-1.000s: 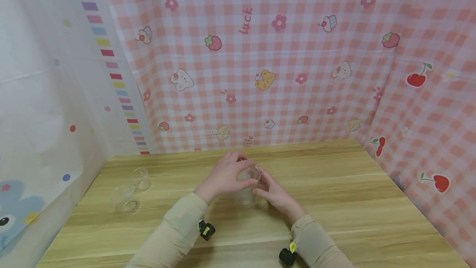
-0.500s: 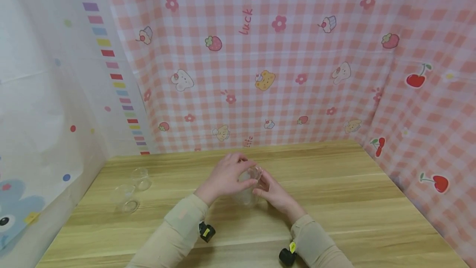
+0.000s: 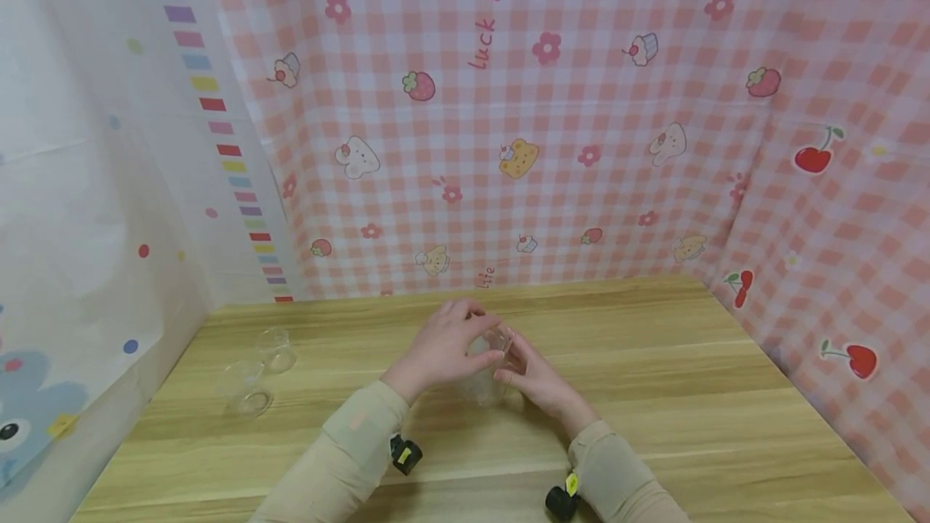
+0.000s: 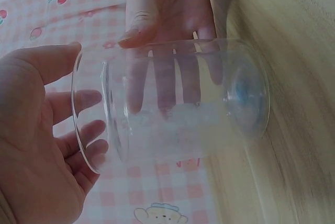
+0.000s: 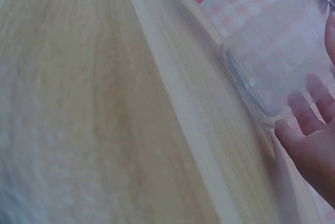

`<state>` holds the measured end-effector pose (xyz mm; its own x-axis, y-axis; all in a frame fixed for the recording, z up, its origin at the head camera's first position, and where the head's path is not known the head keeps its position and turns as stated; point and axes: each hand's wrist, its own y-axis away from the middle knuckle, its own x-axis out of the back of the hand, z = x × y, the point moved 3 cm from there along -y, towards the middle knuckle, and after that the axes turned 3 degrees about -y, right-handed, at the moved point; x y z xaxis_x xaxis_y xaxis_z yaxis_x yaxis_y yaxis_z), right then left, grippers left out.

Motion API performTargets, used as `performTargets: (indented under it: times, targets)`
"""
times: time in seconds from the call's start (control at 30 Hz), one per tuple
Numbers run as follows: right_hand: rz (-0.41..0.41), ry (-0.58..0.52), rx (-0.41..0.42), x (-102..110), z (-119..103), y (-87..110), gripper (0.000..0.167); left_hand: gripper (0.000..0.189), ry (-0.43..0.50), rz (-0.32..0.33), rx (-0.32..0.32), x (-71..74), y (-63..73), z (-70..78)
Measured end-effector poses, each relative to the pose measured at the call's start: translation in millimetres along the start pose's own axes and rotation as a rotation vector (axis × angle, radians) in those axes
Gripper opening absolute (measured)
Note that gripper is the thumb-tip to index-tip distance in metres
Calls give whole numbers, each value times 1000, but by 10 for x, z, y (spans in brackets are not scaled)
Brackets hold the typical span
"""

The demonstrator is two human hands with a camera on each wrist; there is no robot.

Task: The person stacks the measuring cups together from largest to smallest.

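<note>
A clear, see-through cup (image 3: pixel 479 386) stands upright on the table in front of me, both hands about it. In the left wrist view the cup (image 4: pixel 178 98) shows a flared rim, a ridge just below it and a bluish base. My left hand (image 3: pixel 446 345) grips the rim from above, thumb on one side and fingers curled on the other. Lower down, my right hand (image 3: pixel 538 378) holds the wall, its thumb and spread fingers round the side. In the right wrist view the base of the cup (image 5: pixel 251 88) meets the wood, with fingertips against the wall.
Two more clear cups, one farther back (image 3: pixel 278 355) and one nearer (image 3: pixel 250 398), stand at the table's left. Wood-grain tabletop (image 3: pixel 654 394) surrounds the hands. Behind it hangs a pink checked cloth (image 3: pixel 581 103); a white cloth (image 3: pixel 87 208) hangs at left.
</note>
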<state>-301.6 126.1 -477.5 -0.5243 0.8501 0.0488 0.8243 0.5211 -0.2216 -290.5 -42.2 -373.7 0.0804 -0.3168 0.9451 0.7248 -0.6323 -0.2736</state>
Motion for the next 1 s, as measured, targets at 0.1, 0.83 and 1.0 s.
performTargets:
  times: [0.1, 0.83, 1.0]
  targets:
    - [-5, 4, -8, 0, 0, -2, 78, 51, 7, 3, 2, 2, 3, -3]
    - [-4, 40, 11, -8, 11, 13, 75, 36, -17, 67, -71, 41, 37, 8]
    - [1, 36, 13, -3, 9, 17, 75, 36, -36, 79, -55, 50, 59, 22]
